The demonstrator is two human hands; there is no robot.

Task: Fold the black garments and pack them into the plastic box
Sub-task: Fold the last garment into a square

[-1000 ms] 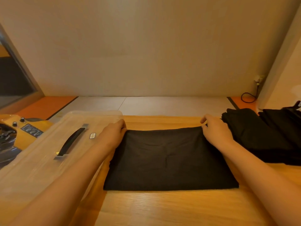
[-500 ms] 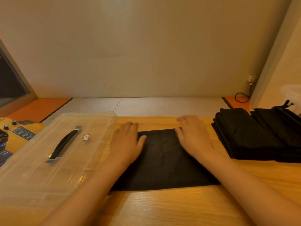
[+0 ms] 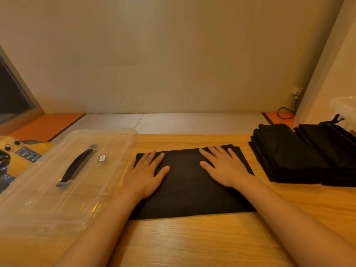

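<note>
Both of your hands lie palm down on the folded black garment, fingers straight and slightly spread, gripping nothing. Your left hand presses the garment's left side, fingertips near its far left corner. Your right hand presses the right side, fingertips close to the far edge.

The garment is a flat rectangle in the middle of the wooden table, a little back from the near edge. At its far right corner a lower layer peeks out, slightly offset.

Just beside the garment's left edge sits the clear plastic box, filling the table's left end. You cannot tell whether the two touch, since your left forearm covers that line. The box's lid is on, with a black handle and a small label facing up.

Toward the table's right end a stack of folded black garments stands near your right hand but apart from it. A second dark pile lies against its right side.

Past the box, at the left edge, you have a yellow device with two black knobs. A black cable loops at the far right, by the wall.
</note>
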